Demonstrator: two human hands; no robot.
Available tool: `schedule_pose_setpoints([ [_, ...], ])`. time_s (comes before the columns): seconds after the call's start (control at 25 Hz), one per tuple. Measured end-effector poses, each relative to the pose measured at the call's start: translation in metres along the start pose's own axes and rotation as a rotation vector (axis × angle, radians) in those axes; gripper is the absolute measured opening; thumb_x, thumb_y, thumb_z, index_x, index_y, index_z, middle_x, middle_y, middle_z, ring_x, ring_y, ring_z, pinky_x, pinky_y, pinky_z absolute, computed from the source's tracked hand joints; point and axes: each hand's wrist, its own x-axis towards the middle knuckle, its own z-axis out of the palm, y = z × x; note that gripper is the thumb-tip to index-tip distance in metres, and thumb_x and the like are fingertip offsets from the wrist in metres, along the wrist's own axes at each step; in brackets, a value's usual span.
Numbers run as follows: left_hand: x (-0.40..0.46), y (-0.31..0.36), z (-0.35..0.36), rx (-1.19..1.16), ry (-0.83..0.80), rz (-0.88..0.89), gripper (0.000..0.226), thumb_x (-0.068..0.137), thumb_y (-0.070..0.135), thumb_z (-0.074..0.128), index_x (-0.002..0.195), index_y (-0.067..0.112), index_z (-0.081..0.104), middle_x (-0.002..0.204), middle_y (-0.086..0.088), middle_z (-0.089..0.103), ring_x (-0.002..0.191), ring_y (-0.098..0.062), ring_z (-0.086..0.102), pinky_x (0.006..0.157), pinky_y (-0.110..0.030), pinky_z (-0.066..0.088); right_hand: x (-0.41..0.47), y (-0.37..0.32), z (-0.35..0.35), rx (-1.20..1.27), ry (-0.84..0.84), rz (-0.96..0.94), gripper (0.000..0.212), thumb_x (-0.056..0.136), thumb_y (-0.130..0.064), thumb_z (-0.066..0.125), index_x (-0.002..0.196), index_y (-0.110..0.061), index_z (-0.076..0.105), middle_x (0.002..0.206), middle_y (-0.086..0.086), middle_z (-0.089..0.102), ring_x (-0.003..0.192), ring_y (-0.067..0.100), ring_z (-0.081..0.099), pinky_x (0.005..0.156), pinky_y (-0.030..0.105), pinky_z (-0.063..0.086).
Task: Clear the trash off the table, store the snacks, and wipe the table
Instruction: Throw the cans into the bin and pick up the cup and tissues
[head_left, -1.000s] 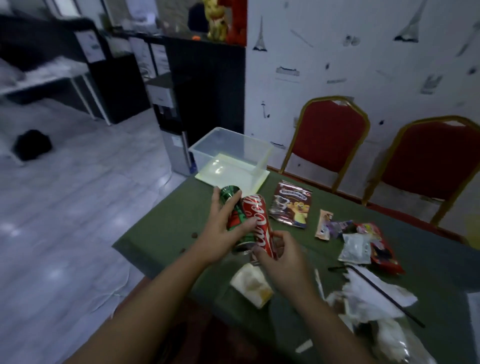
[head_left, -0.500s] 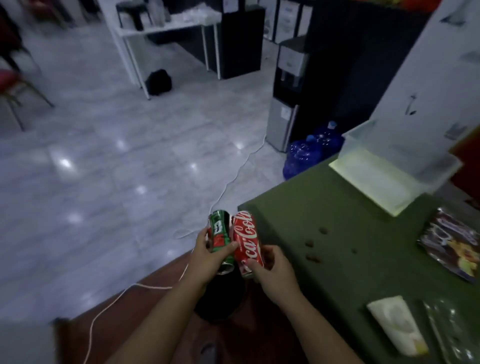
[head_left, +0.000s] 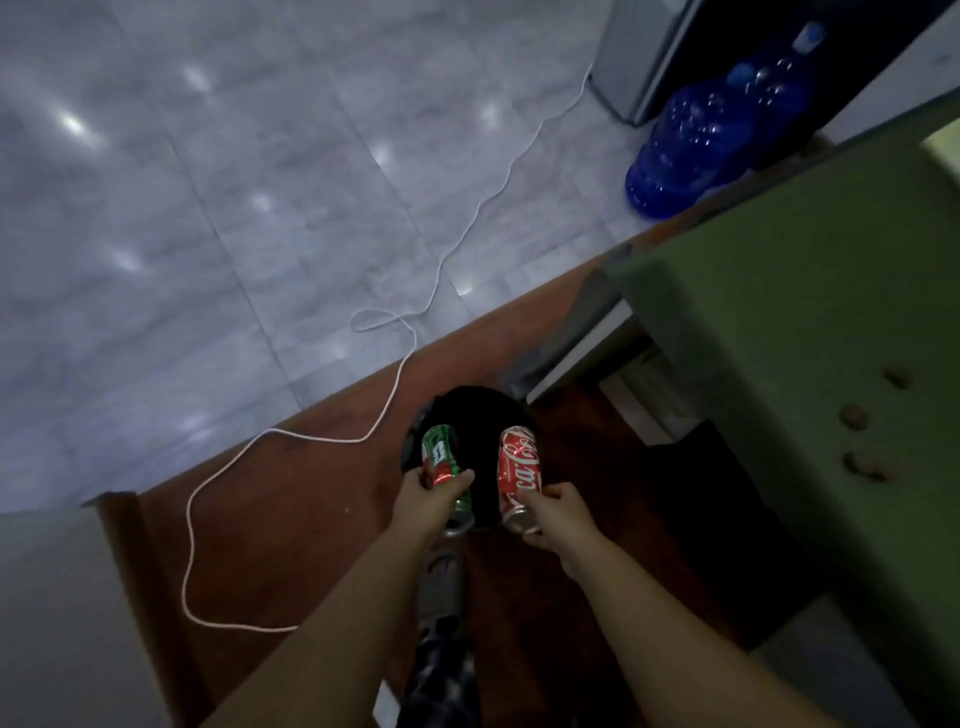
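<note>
Gripping a dented green can (head_left: 440, 462) in my left hand (head_left: 427, 503) and a shiny red can (head_left: 519, 470) in my right hand (head_left: 557, 514), I hold both above a round black bin (head_left: 480, 415).

Pale marble floor tiles (head_left: 218, 197) shone with blurred ceiling light. A white cord (head_left: 410, 343) snaked across them onto a reddish-brown floor strip (head_left: 291, 499). Far right stood blue water jugs (head_left: 691, 150).

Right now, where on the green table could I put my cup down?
The green table shows bare cloth from its near corner up toward the blue water bottles. It is crowded lower right, where three small brown crumbs lie. Both hands are off the table, holding cans over the black bin.
</note>
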Motion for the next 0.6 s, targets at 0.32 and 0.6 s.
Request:
schedule_pose_setpoints([
  [0.32,0.093,-0.023,0.011,0.175,0.008,-0.033,0.118,0.060,0.054,0.083,0.148,0.004,0.023,0.150,-0.018,0.037,0.133,-0.034,0.042,0.107,-0.046,0.041,0.081,0.013,0.033,-0.124,0.077,0.014,0.069,0.078,-0.038,0.071,0.134,-0.011,0.041,0.136,0.012,0.050,0.119,0.031,0.053,0.092,0.041,0.048],
  [0.6,0.039,0.004,-0.020,0.307,-0.112,0.193,0.107,0.052,0.061,0.081,0.140,0.016,0.039,0.143,-0.010,0.049,0.125,-0.026,0.053,0.105,-0.045,0.045,0.029,-0.009,0.015,-0.154,0.049,-0.039,0.061,0.087,-0.036,0.063,0.137,-0.010,0.039,0.139,0.011,0.047,0.122,0.029,0.050,0.089,0.033,0.045],
])
